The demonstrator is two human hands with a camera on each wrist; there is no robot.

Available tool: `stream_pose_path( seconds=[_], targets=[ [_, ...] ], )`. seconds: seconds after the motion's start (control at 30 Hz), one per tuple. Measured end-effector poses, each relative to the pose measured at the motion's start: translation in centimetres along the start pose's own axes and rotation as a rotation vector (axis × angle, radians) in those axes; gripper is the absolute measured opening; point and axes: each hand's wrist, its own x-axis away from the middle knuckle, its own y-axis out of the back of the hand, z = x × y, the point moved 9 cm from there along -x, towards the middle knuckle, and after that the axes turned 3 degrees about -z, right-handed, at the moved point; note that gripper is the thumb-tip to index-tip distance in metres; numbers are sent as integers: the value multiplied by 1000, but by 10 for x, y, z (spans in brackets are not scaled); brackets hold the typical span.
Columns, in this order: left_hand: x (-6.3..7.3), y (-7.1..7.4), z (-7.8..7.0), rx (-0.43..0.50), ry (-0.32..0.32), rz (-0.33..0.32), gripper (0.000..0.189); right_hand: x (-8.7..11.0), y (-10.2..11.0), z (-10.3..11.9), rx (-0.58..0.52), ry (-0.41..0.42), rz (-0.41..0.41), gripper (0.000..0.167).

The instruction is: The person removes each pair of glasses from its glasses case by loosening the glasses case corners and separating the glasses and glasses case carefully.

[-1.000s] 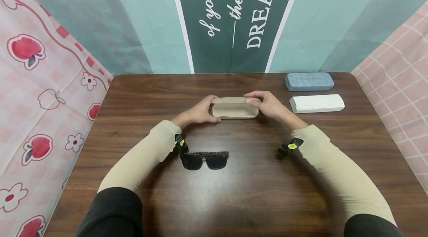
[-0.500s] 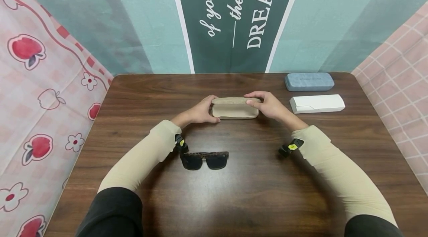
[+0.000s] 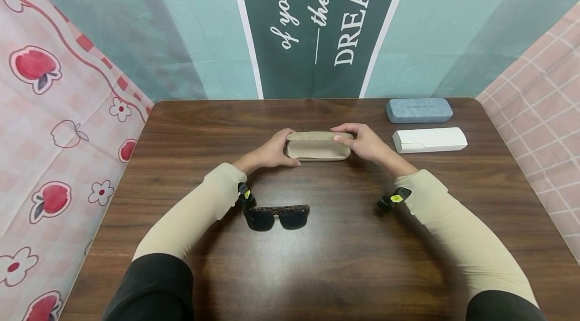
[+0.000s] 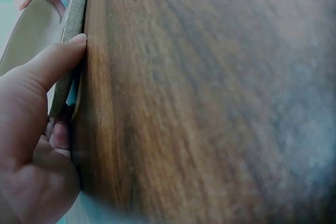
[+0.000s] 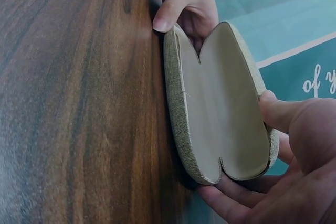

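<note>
Between the hands is a beige fabric glasses case [image 3: 318, 150], lid raised, its smooth pale inside showing in the right wrist view. My left hand [image 3: 273, 150] grips the case's left end, thumb [image 4: 63, 59] over the front edge and fingers behind. At the other end my right hand [image 3: 362, 141] pinches the lid [image 5: 239, 93], thumb on its rim and fingers behind and under. Dark sunglasses [image 3: 277, 217] with tortoiseshell-patterned frames lie on the table nearer me, close to the left wrist camera. Inside the case, only bare lining shows.
A blue glasses case [image 3: 419, 111] sits at the table's back right, with a white case [image 3: 429, 140] just in front of it. The wooden table [image 3: 344, 270] meets a teal printed backdrop [image 3: 312, 34] at its far edge. Patterned cloths hang on both sides.
</note>
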Motion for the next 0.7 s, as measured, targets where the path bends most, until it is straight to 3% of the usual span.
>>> stream_pose_path(
  seconds=[0.7],
  targets=[
    [-1, 1, 2, -5, -13, -23, 72, 1, 1, 2, -14, 55, 14, 35]
  ],
)
